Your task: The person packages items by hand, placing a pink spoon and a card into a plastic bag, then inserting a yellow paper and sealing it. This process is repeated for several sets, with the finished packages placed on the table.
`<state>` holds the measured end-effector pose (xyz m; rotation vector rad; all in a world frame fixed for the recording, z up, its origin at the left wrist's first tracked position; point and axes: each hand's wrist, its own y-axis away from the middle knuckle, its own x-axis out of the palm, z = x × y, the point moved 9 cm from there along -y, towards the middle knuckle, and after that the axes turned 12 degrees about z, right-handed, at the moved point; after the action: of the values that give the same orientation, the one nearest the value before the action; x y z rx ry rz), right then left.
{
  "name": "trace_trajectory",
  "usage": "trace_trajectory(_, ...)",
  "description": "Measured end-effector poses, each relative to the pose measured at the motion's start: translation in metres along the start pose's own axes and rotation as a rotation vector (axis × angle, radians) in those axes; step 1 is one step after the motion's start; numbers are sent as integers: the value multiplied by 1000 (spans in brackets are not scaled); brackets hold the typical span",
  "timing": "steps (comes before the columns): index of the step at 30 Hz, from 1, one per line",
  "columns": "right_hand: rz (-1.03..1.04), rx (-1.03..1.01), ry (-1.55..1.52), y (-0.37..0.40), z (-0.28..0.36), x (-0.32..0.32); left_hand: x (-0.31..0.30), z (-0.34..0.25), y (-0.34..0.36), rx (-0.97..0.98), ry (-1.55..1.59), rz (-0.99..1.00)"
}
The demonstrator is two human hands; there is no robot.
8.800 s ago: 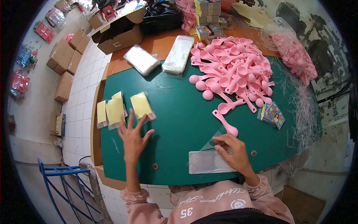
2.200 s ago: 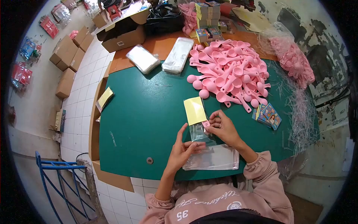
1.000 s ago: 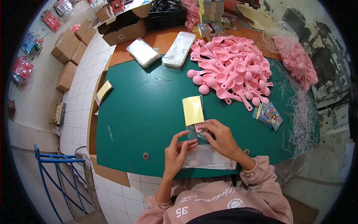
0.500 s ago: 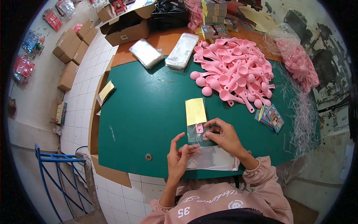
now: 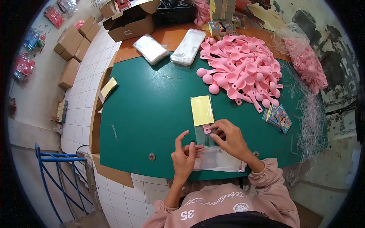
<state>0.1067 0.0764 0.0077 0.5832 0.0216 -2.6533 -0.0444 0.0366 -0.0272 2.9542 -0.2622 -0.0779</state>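
A clear plastic bag (image 5: 200, 139) lies lengthwise in front of me, with a yellow card (image 5: 202, 110) in its far part. Below the card shows the pink handle end of a measuring spoon (image 5: 207, 129); the rest is hidden under the card. My right hand (image 5: 228, 140) is at the bag's right edge beside the handle, thumb and forefinger closed on the film. At the bag's near end is my left hand (image 5: 185, 154), its forefinger raised and its other fingers loosely spread by the film. Under both hands lies a stack of clear bags (image 5: 218, 161).
A heap of pink measuring spoons (image 5: 243, 70) covers the far right of the green table (image 5: 148, 110). Picture cards (image 5: 281, 118) lie nearer. Two stacks of clear bags (image 5: 151, 49) sit at the back. A filled packet (image 5: 108, 90) rests at the left edge, above an open carton (image 5: 95, 125).
The view has shifted slightly. My right thumb and forefinger have moved up along the bag's edge, closer to the spoon handle. My left hand stays near the bag's lower end, its fingers curled a little more.
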Motion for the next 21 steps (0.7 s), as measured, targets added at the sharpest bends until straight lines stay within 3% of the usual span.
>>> trace_trajectory(1,3,-1,-6,1,0,2,1,0,1,-4,-5,-4)
trace_trajectory(3,-74,-7,308,4,8,-1,1,-2,1,9,-24,-12)
trace_trajectory(12,-166,-86,539,9,24,-4,3,-4,0,9,-59,20)
trace_trajectory(18,-117,-56,326,6,4,0,4,-3,-1,18,-81,26)
trace_trajectory(21,-118,-58,509,7,17,-1,2,-1,-1,5,-21,26)
